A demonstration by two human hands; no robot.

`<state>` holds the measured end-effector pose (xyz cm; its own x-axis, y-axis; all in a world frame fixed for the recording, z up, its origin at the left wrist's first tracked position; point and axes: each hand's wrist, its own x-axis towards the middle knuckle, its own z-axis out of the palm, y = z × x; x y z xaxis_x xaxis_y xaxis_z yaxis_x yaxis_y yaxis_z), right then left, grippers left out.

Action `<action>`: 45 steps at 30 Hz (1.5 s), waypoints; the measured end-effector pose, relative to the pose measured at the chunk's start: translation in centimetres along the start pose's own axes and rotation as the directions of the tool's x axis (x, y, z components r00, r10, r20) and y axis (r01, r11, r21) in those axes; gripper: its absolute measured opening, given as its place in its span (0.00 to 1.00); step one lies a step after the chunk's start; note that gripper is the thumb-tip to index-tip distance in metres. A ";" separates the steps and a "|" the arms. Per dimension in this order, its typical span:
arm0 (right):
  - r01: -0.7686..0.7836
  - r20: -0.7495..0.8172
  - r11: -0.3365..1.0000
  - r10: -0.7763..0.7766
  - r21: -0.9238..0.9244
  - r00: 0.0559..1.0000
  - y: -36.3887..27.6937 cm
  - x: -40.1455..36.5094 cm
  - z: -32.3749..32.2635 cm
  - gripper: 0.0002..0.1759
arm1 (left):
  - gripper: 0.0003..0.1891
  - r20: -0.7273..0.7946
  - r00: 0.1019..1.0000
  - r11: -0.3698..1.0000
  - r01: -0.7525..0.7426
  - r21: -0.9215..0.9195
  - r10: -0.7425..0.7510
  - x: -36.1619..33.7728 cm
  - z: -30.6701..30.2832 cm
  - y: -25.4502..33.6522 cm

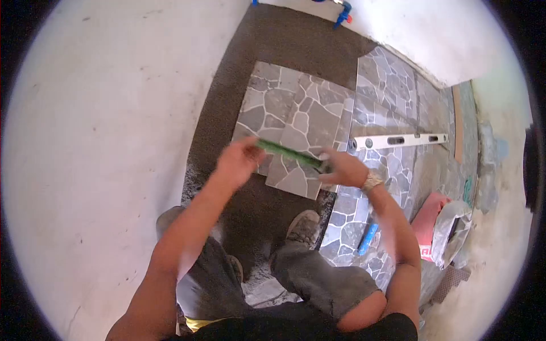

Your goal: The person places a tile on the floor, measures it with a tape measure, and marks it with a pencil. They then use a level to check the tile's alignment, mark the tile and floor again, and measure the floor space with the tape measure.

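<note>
A green tape measure [289,153] is stretched out above the stone-patterned floor tiles. My left hand [238,160] is closed, pinching the far left end of its blade. My right hand [344,169], with a watch [372,181] on the wrist, grips the other end, where a dark part shows partly behind the fingers. Beneath the tape lies a loose stone-patterned tile [293,176], which seems to overlap the tile [273,96] beyond it. Dark mortar [219,119] surrounds these tiles.
A white spirit level [404,140] lies across the laid tiles [387,79] on the right. Nearer me is a blue-handled tool [368,238]. A red and white bag [438,224] stands by the right wall. My shoe [303,227] is close to the mortar; a blue tap [342,17] juts from the far wall.
</note>
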<state>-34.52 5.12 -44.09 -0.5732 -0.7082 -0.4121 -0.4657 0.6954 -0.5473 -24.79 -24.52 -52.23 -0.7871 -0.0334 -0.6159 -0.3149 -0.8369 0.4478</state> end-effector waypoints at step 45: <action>-0.339 -0.473 0.836 0.111 -0.431 0.874 10.9 28.8 -6.5 0.22 | 0.19 0.379 0.889 -0.236 -0.437 0.868 -0.256 -2.4 -0.4 3.1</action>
<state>-60.54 -6.90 -57.22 -0.8717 -0.4840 -0.0769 -0.4852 0.8744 -0.0042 -23.68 -27.22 -49.61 -0.8201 0.3917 -0.4171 -0.0415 0.6864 0.7261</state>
